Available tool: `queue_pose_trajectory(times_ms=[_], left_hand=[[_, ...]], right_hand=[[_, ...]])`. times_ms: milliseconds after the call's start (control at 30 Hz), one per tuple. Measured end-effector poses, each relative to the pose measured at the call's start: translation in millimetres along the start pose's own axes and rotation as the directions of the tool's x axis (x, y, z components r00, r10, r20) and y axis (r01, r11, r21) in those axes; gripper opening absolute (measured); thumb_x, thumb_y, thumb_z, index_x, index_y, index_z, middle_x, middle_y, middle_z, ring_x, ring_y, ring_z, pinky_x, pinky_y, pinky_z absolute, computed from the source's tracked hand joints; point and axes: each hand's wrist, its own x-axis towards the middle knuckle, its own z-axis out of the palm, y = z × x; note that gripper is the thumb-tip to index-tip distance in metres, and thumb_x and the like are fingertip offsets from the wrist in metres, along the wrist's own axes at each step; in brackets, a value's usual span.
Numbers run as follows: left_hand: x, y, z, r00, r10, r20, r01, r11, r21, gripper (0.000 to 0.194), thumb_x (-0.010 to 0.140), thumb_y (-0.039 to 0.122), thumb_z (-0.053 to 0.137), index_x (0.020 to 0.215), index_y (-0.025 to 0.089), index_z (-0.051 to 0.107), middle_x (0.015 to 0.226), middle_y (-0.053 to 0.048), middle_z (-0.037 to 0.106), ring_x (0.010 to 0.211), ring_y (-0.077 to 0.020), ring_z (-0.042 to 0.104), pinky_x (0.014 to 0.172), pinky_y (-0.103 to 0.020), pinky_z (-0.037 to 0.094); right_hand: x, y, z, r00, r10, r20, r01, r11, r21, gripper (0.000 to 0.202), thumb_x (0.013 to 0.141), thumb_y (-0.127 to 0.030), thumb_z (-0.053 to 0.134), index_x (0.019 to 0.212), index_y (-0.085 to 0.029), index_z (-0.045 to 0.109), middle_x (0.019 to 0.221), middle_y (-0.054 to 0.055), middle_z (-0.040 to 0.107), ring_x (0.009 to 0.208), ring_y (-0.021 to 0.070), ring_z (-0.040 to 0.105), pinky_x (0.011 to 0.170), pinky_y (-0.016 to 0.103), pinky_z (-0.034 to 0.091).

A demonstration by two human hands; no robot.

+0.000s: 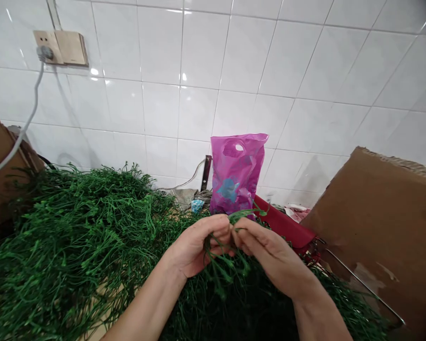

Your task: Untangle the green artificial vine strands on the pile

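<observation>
My left hand (206,241) is closed around a small bunch of green plastic-looking stems (218,263), whose lower ends hang down below the palm. My right hand (266,246) meets it at the fingertips, pinching thin green strands of the same bunch. A few tips stick out above the fingers toward the right. Under and around both hands lies a big heap of the same dark green branching stems (81,237), with small knobbed ends. Part of the heap directly below the hands is in dark shadow.
A purple plastic bag (237,170) stands against the white tiled wall (159,109). Right of it are a red case-like object (287,227), a bent metal rod (365,286) and a cardboard box (383,237). Another box (3,189) and a plugged-in cable (33,109) are at left.
</observation>
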Motion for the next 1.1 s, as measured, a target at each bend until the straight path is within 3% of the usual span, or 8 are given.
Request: queue_pose_trajectory(times_ms=[133, 233, 333, 400, 533, 767, 933, 1100], left_hand=[[1, 2, 3.3, 0.998, 0.055, -0.035, -0.060, 0.980, -0.192, 0.050, 0.081, 0.040, 0.072, 0.058, 0.020, 0.032, 0.056, 0.009, 0.026, 0.048, -0.0058, 0.022, 0.059, -0.023, 0.040], [4, 3, -3.3, 0.970, 0.169, -0.174, -0.159, 0.985, 0.067, 0.042, 0.084, 0.047, 0.070, 0.065, 0.018, 0.046, 0.063, 0.006, 0.039, 0.057, -0.0085, 0.038, 0.064, -0.023, 0.041], [6, 5, -13.3, 0.924, 0.326, -0.200, -0.213, 0.873, 0.438, 0.038, 0.086, 0.050, 0.068, 0.072, 0.017, 0.057, 0.069, 0.003, 0.049, 0.066, -0.0107, 0.044, 0.065, -0.023, 0.037], [7, 6, -18.3, 0.895, 0.395, -0.206, -0.210, 0.783, 0.585, 0.036, 0.088, 0.049, 0.066, 0.072, 0.016, 0.060, 0.069, 0.003, 0.051, 0.067, -0.0113, 0.043, 0.066, -0.024, 0.035], [8, 5, -19.9, 0.854, 0.453, -0.254, -0.181, 0.718, 0.672, 0.031, 0.085, 0.044, 0.067, 0.072, 0.016, 0.064, 0.066, 0.003, 0.046, 0.065, -0.0117, 0.039, 0.061, -0.025, 0.030], [10, -1, -12.9, 0.886, 0.394, -0.245, -0.185, 0.784, 0.593, 0.028, 0.081, 0.042, 0.073, 0.073, 0.016, 0.068, 0.068, 0.002, 0.055, 0.067, -0.0116, 0.046, 0.065, -0.024, 0.035], [8, 4, -16.8, 0.922, 0.270, -0.279, -0.139, 0.901, 0.412, 0.033, 0.078, 0.049, 0.076, 0.082, 0.017, 0.075, 0.080, -0.001, 0.066, 0.074, -0.0129, 0.055, 0.072, -0.024, 0.041], [7, 6, -16.9, 0.900, 0.359, -0.249, -0.173, 0.816, 0.551, 0.026, 0.082, 0.042, 0.074, 0.083, 0.016, 0.076, 0.075, 0.000, 0.065, 0.075, -0.0137, 0.055, 0.073, -0.025, 0.041]], right_hand=[[-4, 0, -6, 0.995, -0.048, -0.082, 0.075, 0.927, 0.366, 0.040, 0.102, -0.052, 0.043, 0.077, -0.023, 0.054, 0.067, -0.003, 0.039, 0.062, 0.0140, 0.037, 0.061, 0.030, 0.036], [-3, -2, -13, 0.992, 0.103, -0.074, -0.086, 0.974, 0.208, 0.039, 0.101, -0.052, 0.045, 0.079, -0.023, 0.059, 0.064, -0.004, 0.038, 0.059, 0.0136, 0.035, 0.057, 0.029, 0.033], [-2, -2, -24, 0.961, 0.241, -0.138, -0.254, 0.963, -0.087, 0.034, 0.097, -0.051, 0.049, 0.092, -0.023, 0.066, 0.070, 0.000, 0.054, 0.067, 0.0162, 0.050, 0.065, 0.031, 0.043], [-2, -3, -29, 0.933, 0.242, -0.266, -0.306, 0.922, -0.236, 0.031, 0.093, -0.048, 0.054, 0.104, -0.023, 0.069, 0.092, 0.005, 0.069, 0.086, 0.0212, 0.060, 0.081, 0.036, 0.048], [-1, -11, -23, 0.873, 0.157, -0.462, -0.315, 0.904, -0.289, 0.036, 0.092, -0.048, 0.052, 0.111, -0.024, 0.070, 0.115, 0.008, 0.071, 0.105, 0.0250, 0.063, 0.093, 0.039, 0.049], [9, -20, 12, 0.923, 0.200, -0.328, -0.261, 0.953, -0.151, 0.015, 0.088, -0.035, 0.061, 0.089, -0.022, 0.068, 0.083, 0.000, 0.070, 0.078, 0.0161, 0.062, 0.074, 0.028, 0.048], [9, -8, 9, 0.922, 0.192, -0.336, -0.259, 0.951, -0.166, 0.012, 0.088, -0.028, 0.059, 0.078, -0.022, 0.063, 0.072, -0.003, 0.063, 0.069, 0.0139, 0.056, 0.066, 0.027, 0.043], [10, -9, 11, 0.926, 0.203, -0.318, -0.275, 0.941, -0.199, 0.009, 0.087, -0.028, 0.061, 0.083, -0.022, 0.065, 0.082, 0.001, 0.070, 0.079, 0.0180, 0.062, 0.076, 0.031, 0.046]])
